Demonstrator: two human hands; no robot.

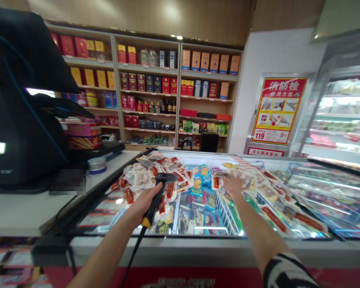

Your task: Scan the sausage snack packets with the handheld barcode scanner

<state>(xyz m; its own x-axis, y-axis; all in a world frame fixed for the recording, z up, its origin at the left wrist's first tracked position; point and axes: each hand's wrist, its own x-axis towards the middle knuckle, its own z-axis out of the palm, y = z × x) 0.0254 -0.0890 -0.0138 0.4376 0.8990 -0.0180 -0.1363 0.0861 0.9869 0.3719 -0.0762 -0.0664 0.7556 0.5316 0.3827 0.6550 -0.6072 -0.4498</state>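
My left hand (142, 205) is closed round the handle of a black barcode scanner (163, 185) with a yellow base and a cable hanging down. The scanner's head points at sausage packets (144, 176) heaped on the glass lid of a chest freezer (198, 244). My right hand (234, 185) reaches out over the lid and rests palm down on a second heap of packets (258, 188), next to a small packet with a red sausage (216, 182). Its fingers are hidden among the packets.
A black till with screens (21, 120) stands on the white counter (15, 212) at left, with a roll of tape (97, 165) beside it. Shelves of boxed goods (165, 84) line the back wall. A glass-door cooler (342, 116) and a red fire-hydrant poster (277, 110) stand at right.
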